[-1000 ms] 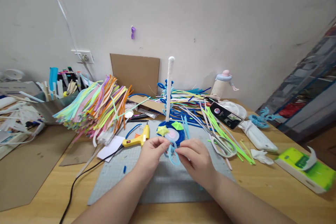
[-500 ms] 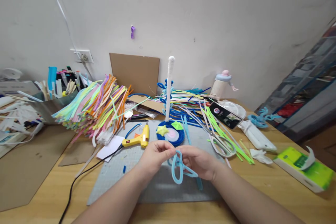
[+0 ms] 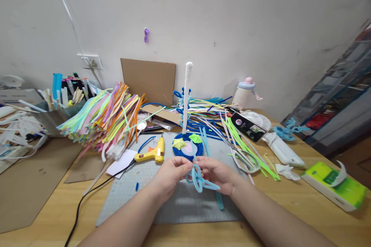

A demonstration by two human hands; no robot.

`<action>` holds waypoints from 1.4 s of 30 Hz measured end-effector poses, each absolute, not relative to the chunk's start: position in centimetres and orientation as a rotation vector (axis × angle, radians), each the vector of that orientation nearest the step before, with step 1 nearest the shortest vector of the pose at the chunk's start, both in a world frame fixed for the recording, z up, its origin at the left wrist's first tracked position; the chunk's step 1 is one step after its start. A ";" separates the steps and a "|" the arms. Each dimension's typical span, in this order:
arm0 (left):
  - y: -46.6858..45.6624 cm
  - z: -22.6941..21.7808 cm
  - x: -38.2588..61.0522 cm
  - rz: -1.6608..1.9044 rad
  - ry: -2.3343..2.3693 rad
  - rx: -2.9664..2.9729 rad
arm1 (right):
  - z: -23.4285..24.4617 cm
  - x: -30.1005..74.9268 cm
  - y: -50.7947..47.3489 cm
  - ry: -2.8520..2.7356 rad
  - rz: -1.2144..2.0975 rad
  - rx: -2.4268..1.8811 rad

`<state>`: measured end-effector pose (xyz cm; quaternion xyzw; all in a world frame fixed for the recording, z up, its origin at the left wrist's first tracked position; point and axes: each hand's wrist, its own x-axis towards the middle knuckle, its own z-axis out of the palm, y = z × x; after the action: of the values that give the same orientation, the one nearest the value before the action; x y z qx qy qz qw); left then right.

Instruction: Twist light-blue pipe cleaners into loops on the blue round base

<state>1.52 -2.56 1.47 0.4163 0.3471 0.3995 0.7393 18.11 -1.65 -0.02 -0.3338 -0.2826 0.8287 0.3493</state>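
Between both hands is a light blue pipe cleaner [image 3: 198,181], bent into several loops, with one straight end pointing up. My left hand [image 3: 177,171] pinches it from the left, thumb against fingers. My right hand [image 3: 216,173] grips it from the other side, its fingertips close to the left ones. Just beyond the hands stands a round dark blue base [image 3: 199,155] with a yellow star [image 3: 179,144], a green star [image 3: 195,138] and a pale pink centre. A white wrapped rod [image 3: 187,96] rises upright behind it. More light blue pipe cleaners [image 3: 219,200] lie partly under my right hand.
A yellow glue gun [image 3: 152,153] with a black cord lies left on the grey cutting mat [image 3: 124,200]. Scissors [image 3: 245,161], a phone [image 3: 249,126] and green pipe cleaners are on the right. A large multicoloured bundle [image 3: 107,119] fills the back left; a tissue pack [image 3: 334,185] sits far right.
The looped pipe cleaner has turned and its front loop looks smaller and higher. A straight end now sticks up above the fingertips. Both hands stay nearly in place.
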 end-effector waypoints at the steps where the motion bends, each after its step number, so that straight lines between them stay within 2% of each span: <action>1: -2.6 1.4 1.5 0.872 0.743 0.895 | -0.2 18.1 -1.6 -0.721 2.143 -0.882; 13: -3.0 2.0 1.7 0.862 0.695 0.840 | -1.5 18.4 -0.3 -0.511 1.898 -0.971; 23: -1.9 1.7 1.6 1.119 0.814 0.769 | 0.0 18.0 -1.5 -0.518 2.427 -0.799; 30: -1.7 1.1 1.5 1.156 0.804 0.616 | -0.4 17.7 -1.6 -0.508 2.201 -0.678; 39: -2.1 1.1 1.6 0.919 0.675 0.366 | -0.6 17.1 -1.8 -0.794 1.825 -0.777; 42: -2.1 1.1 1.5 0.902 0.640 0.361 | -0.7 17.0 -1.8 -0.816 1.819 -0.782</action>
<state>1.54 -2.13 1.11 0.1707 0.3025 0.4260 0.8354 17.04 -1.76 -0.68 -0.3205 -0.3344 0.7454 0.4795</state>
